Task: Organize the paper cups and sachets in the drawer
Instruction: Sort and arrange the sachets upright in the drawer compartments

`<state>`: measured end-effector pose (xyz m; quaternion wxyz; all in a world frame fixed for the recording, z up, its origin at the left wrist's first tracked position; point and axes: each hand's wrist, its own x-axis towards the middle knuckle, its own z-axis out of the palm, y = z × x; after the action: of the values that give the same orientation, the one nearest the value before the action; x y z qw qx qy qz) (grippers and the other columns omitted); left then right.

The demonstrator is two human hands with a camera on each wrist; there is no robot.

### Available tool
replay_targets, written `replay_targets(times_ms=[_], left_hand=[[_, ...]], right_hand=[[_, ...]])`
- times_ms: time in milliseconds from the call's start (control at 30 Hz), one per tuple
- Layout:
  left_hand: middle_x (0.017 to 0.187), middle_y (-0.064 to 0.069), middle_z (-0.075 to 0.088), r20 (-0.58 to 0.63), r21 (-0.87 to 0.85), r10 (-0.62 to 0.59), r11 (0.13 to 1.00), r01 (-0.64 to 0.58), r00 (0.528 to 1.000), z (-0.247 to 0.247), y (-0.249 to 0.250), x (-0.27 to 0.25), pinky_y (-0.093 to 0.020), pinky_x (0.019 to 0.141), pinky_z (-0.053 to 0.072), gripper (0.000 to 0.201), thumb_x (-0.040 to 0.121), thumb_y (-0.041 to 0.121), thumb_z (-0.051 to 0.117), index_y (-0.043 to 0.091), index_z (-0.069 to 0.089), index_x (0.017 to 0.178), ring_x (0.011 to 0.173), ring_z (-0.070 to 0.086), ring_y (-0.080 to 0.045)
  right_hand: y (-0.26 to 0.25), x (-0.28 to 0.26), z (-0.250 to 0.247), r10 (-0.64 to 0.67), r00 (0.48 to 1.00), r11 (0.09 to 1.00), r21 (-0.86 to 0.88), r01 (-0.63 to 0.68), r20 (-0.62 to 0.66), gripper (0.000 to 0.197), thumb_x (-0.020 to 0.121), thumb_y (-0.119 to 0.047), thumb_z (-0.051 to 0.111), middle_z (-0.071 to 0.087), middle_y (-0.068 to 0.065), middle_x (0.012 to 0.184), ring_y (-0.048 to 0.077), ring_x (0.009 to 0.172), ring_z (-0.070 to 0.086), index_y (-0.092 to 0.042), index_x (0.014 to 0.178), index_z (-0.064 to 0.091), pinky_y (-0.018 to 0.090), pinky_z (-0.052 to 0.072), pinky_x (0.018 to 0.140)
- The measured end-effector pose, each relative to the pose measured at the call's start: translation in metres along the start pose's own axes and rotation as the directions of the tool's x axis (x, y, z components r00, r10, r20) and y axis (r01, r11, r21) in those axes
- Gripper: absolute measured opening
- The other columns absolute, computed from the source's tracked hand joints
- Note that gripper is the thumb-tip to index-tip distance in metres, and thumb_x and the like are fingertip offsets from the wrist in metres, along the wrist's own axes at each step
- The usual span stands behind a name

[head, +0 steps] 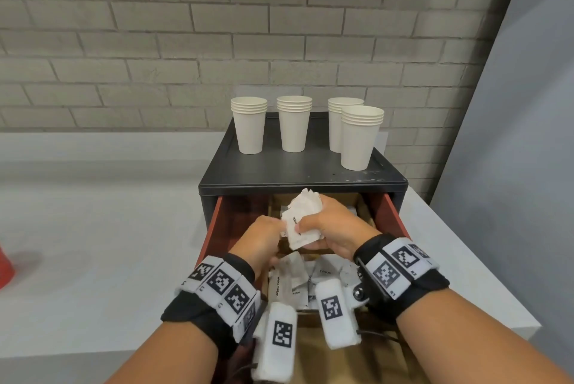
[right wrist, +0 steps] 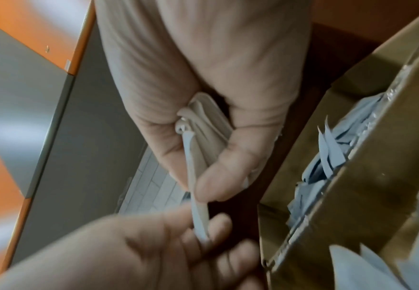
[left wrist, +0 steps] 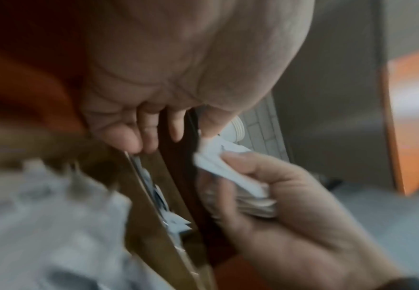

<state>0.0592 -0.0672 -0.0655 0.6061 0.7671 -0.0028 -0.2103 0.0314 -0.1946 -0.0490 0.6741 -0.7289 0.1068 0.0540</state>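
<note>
R hand (head: 329, 228) fingers grip sachet bundle (head: 299, 219) — "White Sugar" — L hand (head: 264, 236) pinches its edge.

White counter (head: 93, 228) — black drawer unit (head: 298, 175) on it.

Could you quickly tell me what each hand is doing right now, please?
Left hand: pinches one sachet at the edge of the bundle.
Right hand: grips a bundle of white sugar sachets.
</note>
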Motion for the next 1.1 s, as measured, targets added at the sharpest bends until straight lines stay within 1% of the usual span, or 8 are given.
replay_targets(times_ms=[67,133,300,433,567,700,800,1100], left_hand=[[0.091,-0.011,0.06,-0.019,0.439,0.076,0.897,-0.06,0.997,-0.006,-0.01,0.012,-0.02,0.062,0.049,0.028,0.096,0.011,0.043,-0.004,0.06,0.111,0.08,0.058,-0.024],[0.116,-0.013,0.062,0.016,0.701,0.045,0.712,-0.043,0.999,-0.009,-0.017,0.016,-0.034,0.09,0.051,0.033,0.092,0.012,0.045,0.002,0.061,0.118,0.107,0.059,-0.029],[0.137,-0.008,0.03,0.089,0.881,-0.135,0.472,-0.015,0.987,-0.004,-0.021,0.014,-0.04,0.106,0.039,0.042,0.089,0.009,0.051,0.028,0.055,0.127,0.126,0.039,-0.032],[0.137,-0.007,0.031,0.097,0.917,-0.135,0.396,-0.036,0.986,-0.002,-0.02,0.01,-0.039,0.108,0.036,0.031,0.09,0.021,0.058,0.029,0.057,0.12,0.126,0.037,-0.029],[0.126,-0.005,0.039,0.082,0.749,-0.016,0.66,-0.051,0.997,-0.013,-0.014,0.006,-0.037,0.097,0.046,0.013,0.091,0.017,0.057,0.028,0.063,0.089,0.117,0.044,-0.029],[0.092,-0.006,0.058,0.136,0.384,0.162,0.901,-0.203,0.977,-0.02,-0.006,0.003,-0.018,0.06,0.044,0.013,0.096,0.014,0.049,0.014,0.056,0.086,0.071,0.05,-0.013],[0.079,-0.002,0.058,0.145,0.239,0.21,0.941,-0.24,0.967,-0.015,-0.002,-0.002,-0.012,0.045,0.04,0.013,0.098,0.014,0.045,0.011,0.055,0.089,0.056,0.048,-0.007],[0.082,-0.009,0.06,0.151,0.004,0.198,0.98,-0.201,0.968,-0.014,0.0,-0.003,-0.011,0.042,0.038,0.013,0.097,0.011,0.047,0.008,0.057,0.088,0.051,0.048,-0.008]], right_hand=[[-0.003,0.0,-0.008,0.013,1.0,1.0,0.019,-0.013,-0.02,0.045,0.082,0.01,0.057,0.055,0.012,0.121,0.029,0.108,0.056,-0.015,0.118,0.049,0.03,0.054,0.066],[-0.004,0.0,-0.013,0.028,0.999,0.999,0.031,-0.027,-0.029,0.05,0.083,0.009,0.058,0.054,0.012,0.126,0.03,0.112,0.054,-0.014,0.126,0.047,0.028,0.053,0.064],[-0.002,-0.001,-0.016,0.033,0.999,0.999,0.02,-0.033,-0.003,0.038,0.084,0.007,0.057,0.057,0.008,0.114,0.022,0.096,0.058,-0.02,0.109,0.051,0.028,0.053,0.067],[-0.001,-0.001,-0.019,0.036,0.999,0.999,0.017,-0.037,0.014,0.035,0.085,0.007,0.057,0.058,0.003,0.106,0.019,0.091,0.057,-0.023,0.101,0.051,0.027,0.053,0.067],[-0.002,-0.002,-0.022,0.036,0.999,0.999,-0.026,-0.036,-0.014,0.042,0.084,0.008,0.057,0.054,0.011,0.122,0.029,0.109,0.055,-0.019,0.115,0.048,0.028,0.053,0.066],[0.0,0.0,-0.021,0.033,0.999,0.994,-0.103,-0.034,-0.005,0.042,0.084,0.006,0.056,0.056,0.012,0.118,0.029,0.109,0.057,-0.018,0.117,0.047,0.034,0.055,0.073],[0.0,0.0,-0.017,0.037,0.997,0.993,-0.113,-0.03,0.065,0.038,0.087,0.001,0.056,0.06,0.007,0.107,0.025,0.103,0.06,-0.017,0.119,0.048,0.035,0.054,0.076],[-0.002,0.0,-0.024,0.007,0.996,0.993,-0.115,0.004,0.091,0.024,0.09,-0.004,0.055,0.061,0.004,0.102,0.02,0.097,0.061,-0.023,0.104,0.052,0.03,0.054,0.071]])
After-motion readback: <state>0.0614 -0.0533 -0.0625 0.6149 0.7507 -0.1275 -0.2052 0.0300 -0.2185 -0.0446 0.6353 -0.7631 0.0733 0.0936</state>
